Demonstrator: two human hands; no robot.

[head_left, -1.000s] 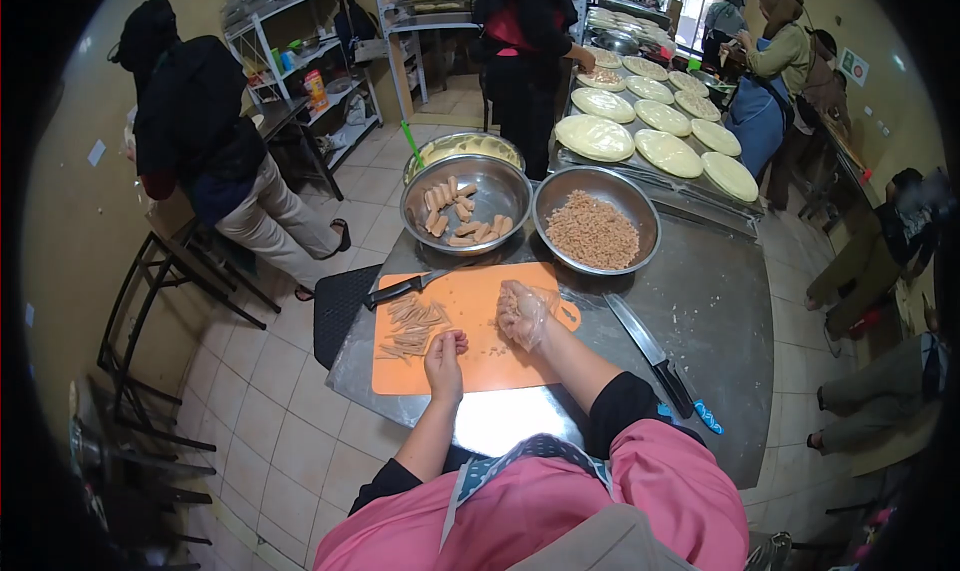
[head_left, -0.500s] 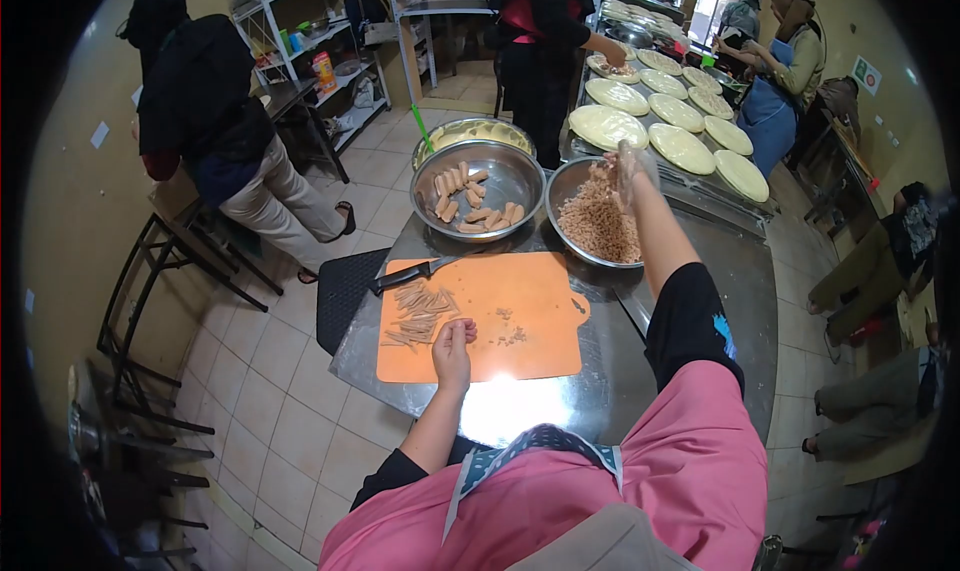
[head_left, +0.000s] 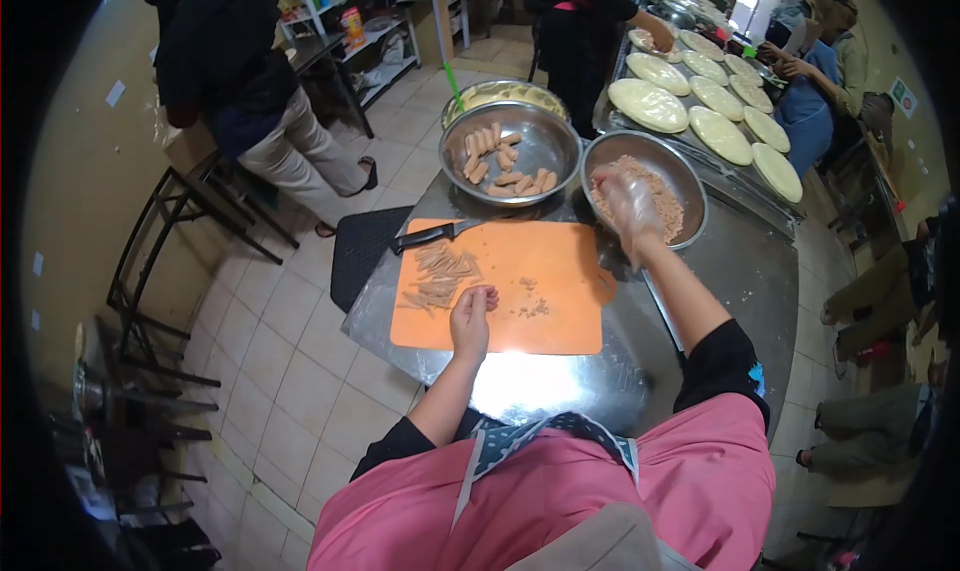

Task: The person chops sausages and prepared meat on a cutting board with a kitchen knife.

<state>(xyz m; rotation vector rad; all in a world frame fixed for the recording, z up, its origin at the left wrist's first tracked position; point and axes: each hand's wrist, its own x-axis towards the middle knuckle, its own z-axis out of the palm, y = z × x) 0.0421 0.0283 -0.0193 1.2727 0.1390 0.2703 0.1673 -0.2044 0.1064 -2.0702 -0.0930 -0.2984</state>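
My left hand (head_left: 472, 321) rests with curled fingers on an orange cutting board (head_left: 560, 271), beside thin sausage strips (head_left: 440, 276); what it holds, if anything, is hidden. Small chopped bits (head_left: 532, 307) lie to its right. A black-handled knife (head_left: 428, 237) lies along the board's top left edge. My right hand (head_left: 632, 206), in a clear plastic glove, is over the metal bowl of chopped filling (head_left: 668, 193); its fingers are blurred and point down into the bowl. Left of that bowl, another metal bowl (head_left: 540, 153) holds whole sausage pieces (head_left: 483, 141).
Behind the sausage bowl is a bowl with yellowish contents (head_left: 530, 93) and a green handle (head_left: 452, 83). Plates of pale batter (head_left: 648, 105) fill a rack at the upper right. Co-workers stand at the upper left, top and right. A long blade (head_left: 664, 313) lies right of the board.
My right hand has moved from the bowl's upper right side down and left over the filling. The view has shifted. My left hand stays on the board.
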